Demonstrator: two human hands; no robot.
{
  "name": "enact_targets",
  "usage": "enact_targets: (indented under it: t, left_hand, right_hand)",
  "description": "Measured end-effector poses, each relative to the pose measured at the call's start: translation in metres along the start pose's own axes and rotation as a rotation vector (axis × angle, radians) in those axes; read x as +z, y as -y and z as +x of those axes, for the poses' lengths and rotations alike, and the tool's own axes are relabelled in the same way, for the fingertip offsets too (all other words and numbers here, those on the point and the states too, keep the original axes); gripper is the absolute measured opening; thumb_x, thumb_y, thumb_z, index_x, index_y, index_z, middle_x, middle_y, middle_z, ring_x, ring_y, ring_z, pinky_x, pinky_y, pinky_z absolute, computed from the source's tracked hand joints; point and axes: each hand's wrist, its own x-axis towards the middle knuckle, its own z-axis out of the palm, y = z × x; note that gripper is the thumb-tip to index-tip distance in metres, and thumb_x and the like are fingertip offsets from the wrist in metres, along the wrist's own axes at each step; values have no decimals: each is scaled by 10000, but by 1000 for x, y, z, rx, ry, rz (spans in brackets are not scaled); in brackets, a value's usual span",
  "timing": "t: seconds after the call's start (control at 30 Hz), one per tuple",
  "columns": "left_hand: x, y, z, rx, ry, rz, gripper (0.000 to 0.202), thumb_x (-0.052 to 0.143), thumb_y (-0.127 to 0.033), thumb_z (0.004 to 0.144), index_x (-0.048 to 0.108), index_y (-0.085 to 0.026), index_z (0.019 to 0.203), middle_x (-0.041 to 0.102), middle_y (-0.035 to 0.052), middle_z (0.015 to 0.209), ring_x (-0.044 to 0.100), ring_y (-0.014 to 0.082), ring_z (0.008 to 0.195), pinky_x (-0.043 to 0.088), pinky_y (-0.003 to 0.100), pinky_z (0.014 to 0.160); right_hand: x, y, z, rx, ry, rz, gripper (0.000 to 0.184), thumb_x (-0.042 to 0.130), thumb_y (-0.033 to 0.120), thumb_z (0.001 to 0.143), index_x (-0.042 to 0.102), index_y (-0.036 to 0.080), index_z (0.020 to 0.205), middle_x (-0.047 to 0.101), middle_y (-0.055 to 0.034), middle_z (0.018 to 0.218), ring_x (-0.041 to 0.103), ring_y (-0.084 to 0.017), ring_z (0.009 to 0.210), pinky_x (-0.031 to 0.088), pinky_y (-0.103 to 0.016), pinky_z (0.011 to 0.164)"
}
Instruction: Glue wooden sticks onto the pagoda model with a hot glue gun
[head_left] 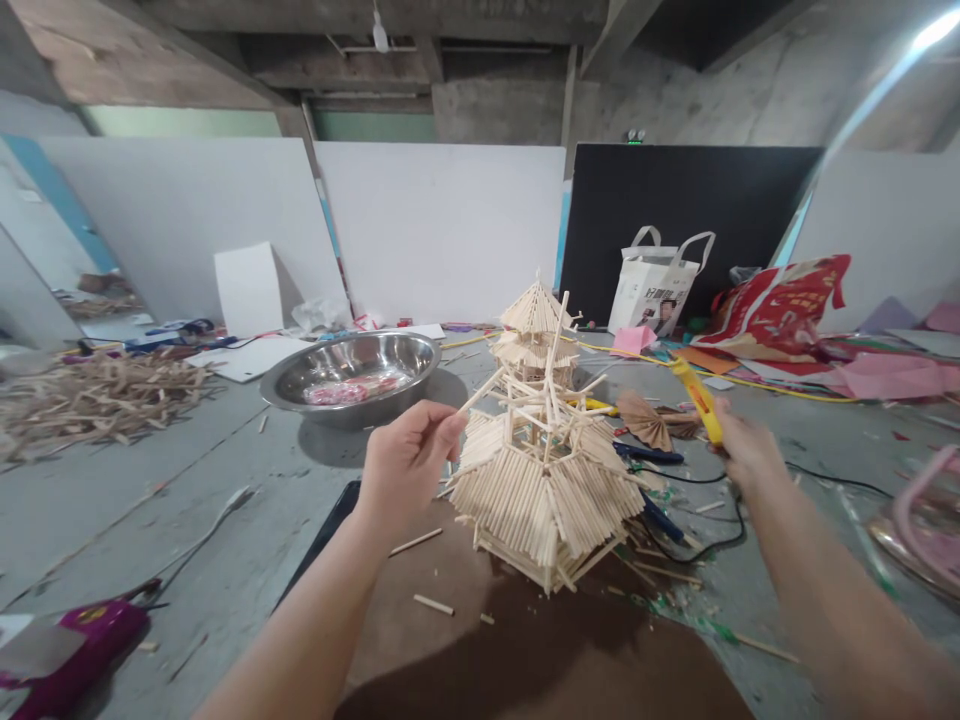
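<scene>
A pagoda model (551, 490) made of thin wooden sticks stands in front of me, with tiered, sloping roofs. My left hand (405, 465) is closed in a pinch on a wooden stick (482, 389) at the model's left side. The stick slants up towards the open middle tier; whether it touches the model I cannot tell. Off to the right of the model, my right hand (742, 450) grips a yellow utility knife (699, 402), raised with its far end pointing up and left. The blade cannot be made out.
A steel basin (352, 375) sits left of the model, beyond it a heap of sticks (97, 400). Blue-handled pliers (649, 454), a folded paper fan (646, 420) and a black cord (720, 553) lie at right. A purple glue gun (82, 650) rests near left.
</scene>
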Motion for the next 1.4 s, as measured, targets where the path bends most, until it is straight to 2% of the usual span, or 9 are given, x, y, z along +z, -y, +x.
enact_targets:
  t: [0.1, 0.27, 0.4, 0.53, 0.77, 0.9, 1.07, 1.23, 1.4]
  left_hand:
    - [-2, -7, -2, 2, 25, 22, 242, 455, -314, 777, 503, -162, 594, 451, -56, 398, 357, 48, 371, 295, 162, 386]
    - [0, -13, -6, 29, 231, 34, 238, 400, -289, 818, 525, -160, 661, 542, -35, 498, 391, 43, 403, 328, 160, 420]
    - [3, -17, -9, 105, 292, 58, 221, 410, -263, 821, 550, -158, 686, 561, -31, 534, 396, 41, 420, 326, 158, 426]
    - [5, -19, -11, 207, 217, 124, 176, 459, -241, 796, 574, -153, 696, 569, -30, 526, 449, 47, 445, 345, 157, 441]
    - [8, -13, -13, 360, 94, 284, 154, 485, -242, 786, 600, -151, 737, 632, 6, 617, 549, 82, 525, 394, 179, 484]
    - [9, -9, -12, 394, 85, 306, 154, 477, -240, 793, 598, -157, 751, 642, 7, 644, 568, 90, 554, 413, 187, 508]
    - [9, -8, -12, 413, 77, 324, 150, 474, -238, 796, 594, -159, 751, 637, 1, 638, 566, 87, 553, 407, 185, 501]
    - [10, -7, -12, 430, 68, 324, 129, 488, -229, 790, 588, -159, 749, 631, -5, 627, 560, 82, 546, 399, 180, 497]
    - [10, -8, -13, 441, 67, 325, 127, 482, -222, 793, 583, -157, 754, 623, -5, 622, 555, 78, 545, 396, 174, 496]
  right_hand:
    - [-2, 29, -7, 88, 78, 196, 361, 439, 565, 656, 491, 208, 663, 471, 16, 481, 432, -120, 378, 388, -277, 368]
    - [-8, 84, -36, 145, 261, 565, 197, 579, 377, 636, 475, 235, 725, 531, 32, 609, 484, -105, 440, 391, -246, 404]
    - [-13, 114, -65, -35, 285, 624, 115, 615, 244, 650, 555, 190, 732, 602, -6, 647, 467, -84, 403, 369, -233, 400]
    - [-18, 130, -91, -145, 333, 548, 97, 641, 236, 642, 594, 165, 688, 578, -8, 547, 458, -94, 396, 353, -237, 397]
    - [-18, 137, -115, -215, 457, 432, 185, 625, 331, 674, 619, 170, 764, 478, 22, 498, 404, -79, 422, 314, -207, 375]
    - [-18, 133, -115, -229, 487, 396, 197, 608, 366, 683, 624, 180, 746, 515, 2, 549, 379, -76, 426, 313, -215, 375]
    - [-18, 128, -113, -337, 529, 379, 118, 607, 288, 698, 611, 199, 776, 590, -24, 686, 410, -78, 443, 334, -212, 380]
    - [-18, 125, -113, -371, 522, 373, 88, 591, 259, 714, 616, 205, 779, 509, 13, 551, 391, -80, 428, 344, -209, 386]
    - [-18, 127, -113, -400, 510, 345, 79, 602, 266, 703, 616, 202, 748, 503, 17, 538, 379, -68, 399, 327, -202, 359]
